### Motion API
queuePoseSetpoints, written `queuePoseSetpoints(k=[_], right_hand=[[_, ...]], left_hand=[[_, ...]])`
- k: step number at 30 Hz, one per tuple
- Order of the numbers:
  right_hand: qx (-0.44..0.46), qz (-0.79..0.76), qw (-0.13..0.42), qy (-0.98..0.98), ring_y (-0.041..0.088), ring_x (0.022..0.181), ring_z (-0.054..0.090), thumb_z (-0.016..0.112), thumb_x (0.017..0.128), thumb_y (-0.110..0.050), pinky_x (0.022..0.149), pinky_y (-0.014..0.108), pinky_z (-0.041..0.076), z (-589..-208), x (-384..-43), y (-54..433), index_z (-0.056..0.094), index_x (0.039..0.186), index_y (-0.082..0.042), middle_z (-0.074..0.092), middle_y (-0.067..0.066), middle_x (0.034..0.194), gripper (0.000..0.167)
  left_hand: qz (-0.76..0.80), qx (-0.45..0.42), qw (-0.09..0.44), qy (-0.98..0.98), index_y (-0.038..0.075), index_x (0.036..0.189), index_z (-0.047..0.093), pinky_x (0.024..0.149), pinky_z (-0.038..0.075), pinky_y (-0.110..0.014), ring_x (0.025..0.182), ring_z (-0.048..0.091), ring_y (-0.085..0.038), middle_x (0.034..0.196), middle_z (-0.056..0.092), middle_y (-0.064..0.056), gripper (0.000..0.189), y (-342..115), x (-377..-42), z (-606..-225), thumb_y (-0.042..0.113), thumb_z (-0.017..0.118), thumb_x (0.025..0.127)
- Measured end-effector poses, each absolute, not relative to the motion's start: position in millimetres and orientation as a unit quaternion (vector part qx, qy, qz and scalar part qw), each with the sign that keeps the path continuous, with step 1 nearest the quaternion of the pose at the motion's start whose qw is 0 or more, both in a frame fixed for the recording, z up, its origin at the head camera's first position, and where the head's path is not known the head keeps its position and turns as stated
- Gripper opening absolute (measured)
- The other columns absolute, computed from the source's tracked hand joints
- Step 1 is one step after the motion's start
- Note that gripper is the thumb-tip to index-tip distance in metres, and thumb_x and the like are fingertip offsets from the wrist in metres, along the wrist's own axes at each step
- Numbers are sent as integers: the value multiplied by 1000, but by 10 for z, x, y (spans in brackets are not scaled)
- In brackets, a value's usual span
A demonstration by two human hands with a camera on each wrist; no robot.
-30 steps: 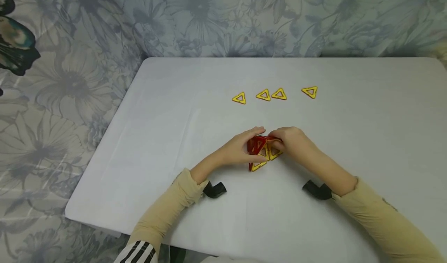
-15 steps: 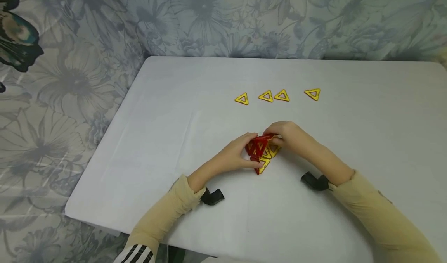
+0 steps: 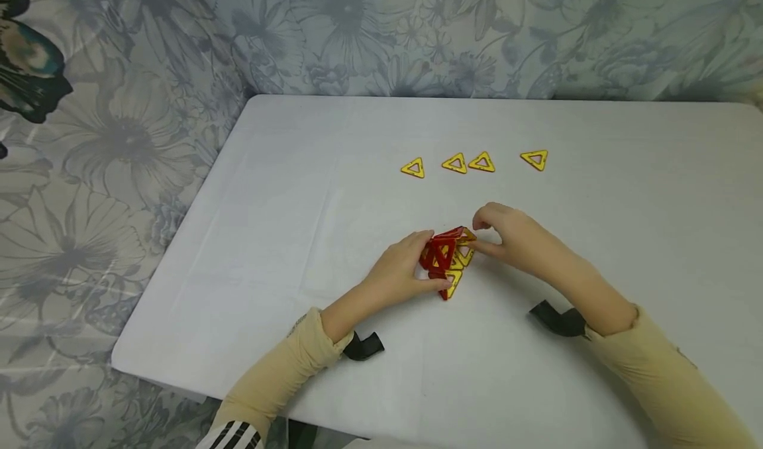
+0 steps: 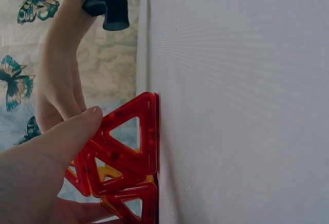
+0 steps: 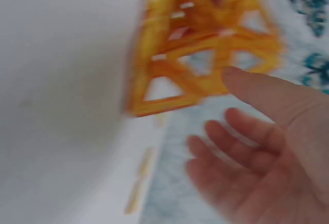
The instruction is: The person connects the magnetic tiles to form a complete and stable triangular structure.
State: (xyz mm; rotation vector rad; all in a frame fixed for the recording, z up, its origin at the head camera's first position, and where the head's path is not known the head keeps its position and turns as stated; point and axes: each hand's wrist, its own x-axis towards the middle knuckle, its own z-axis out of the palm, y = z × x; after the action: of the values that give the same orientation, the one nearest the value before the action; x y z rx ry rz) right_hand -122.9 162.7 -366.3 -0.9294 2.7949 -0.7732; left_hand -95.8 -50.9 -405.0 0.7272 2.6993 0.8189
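A small structure of red and yellow triangular magnetic tiles (image 3: 444, 253) stands on the white table, near the middle in the head view. My left hand (image 3: 390, 275) grips it from the left, with thumb and fingers on either side. Red tiles (image 4: 149, 147) face the left wrist camera, beside the left thumb. On the other side my right hand (image 3: 517, 238) has its fingers spread away from the structure. In the blurred right wrist view, the right thumb lies at the edge of the yellow tiles (image 5: 198, 88); whether it touches is unclear.
Several loose yellow triangular tiles lie flat in a row farther back, among them a leftmost tile (image 3: 413, 168) and a rightmost tile (image 3: 534, 159). The white table (image 3: 268, 237) meets a floral-patterned wall covering (image 3: 357, 32) at its far edge.
My right hand has come off the top of the structure and moved to the right, its fingers opening. The left hand keeps its grip, and the structure has turned slightly.
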Motion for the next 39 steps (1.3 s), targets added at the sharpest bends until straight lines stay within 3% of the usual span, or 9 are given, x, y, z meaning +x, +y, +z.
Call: queuePoseSetpoints(k=[3,7,12,16,23,33,39], right_hand=[[-293,-316,119,894,22,85,56,67,81,-12,72,37,49,-3624,-1119,1670,60,100,1,61,6,92,24],[-283,-435,211,828,26,98,55,60,87,-13,79,34,47,-3763,-1034,1641,51,117,5,58,13,107,36],[-242,-561,272,743,31,113,46,58,88,-11,86,33,43,-3981,-991,1553,38,128,7,49,20,122,48],[-209,-613,303,699,34,120,37,56,89,-14,90,33,39,-4061,-968,1482,28,135,8,39,23,131,57],[-183,-628,284,701,37,118,38,54,90,-11,87,32,40,-4084,-924,1429,27,133,14,38,28,130,56],[-203,-574,225,761,32,115,44,54,91,-13,86,33,42,-4092,-886,1384,39,130,7,45,20,127,46],[-223,-583,218,751,31,115,44,53,91,-9,86,32,41,-4099,-889,1387,40,128,8,46,20,126,43]], left_hand=[[305,247,123,912,4,138,31,98,30,-33,124,33,-19,137,36,-9,86,-514,-972,-4052,49,67,74],[381,262,148,874,7,140,27,100,26,-35,129,22,-15,141,29,-7,88,-538,-1036,-4087,43,71,72],[436,311,148,831,8,141,25,104,13,-33,130,13,-7,143,25,-5,90,-568,-1182,-4183,32,76,71],[459,336,145,809,6,140,27,104,14,-30,129,15,-5,142,28,-4,90,-586,-1253,-4218,23,79,69],[475,353,150,792,5,139,30,101,22,-29,128,19,-7,141,30,-8,86,-548,-1282,-4257,20,78,69],[472,358,141,794,3,138,32,101,21,-25,128,22,-9,140,32,-10,83,-547,-1284,-4273,20,78,70],[467,357,139,797,3,137,33,101,21,-25,128,22,-10,139,33,-12,82,-549,-1284,-4271,19,78,70]])
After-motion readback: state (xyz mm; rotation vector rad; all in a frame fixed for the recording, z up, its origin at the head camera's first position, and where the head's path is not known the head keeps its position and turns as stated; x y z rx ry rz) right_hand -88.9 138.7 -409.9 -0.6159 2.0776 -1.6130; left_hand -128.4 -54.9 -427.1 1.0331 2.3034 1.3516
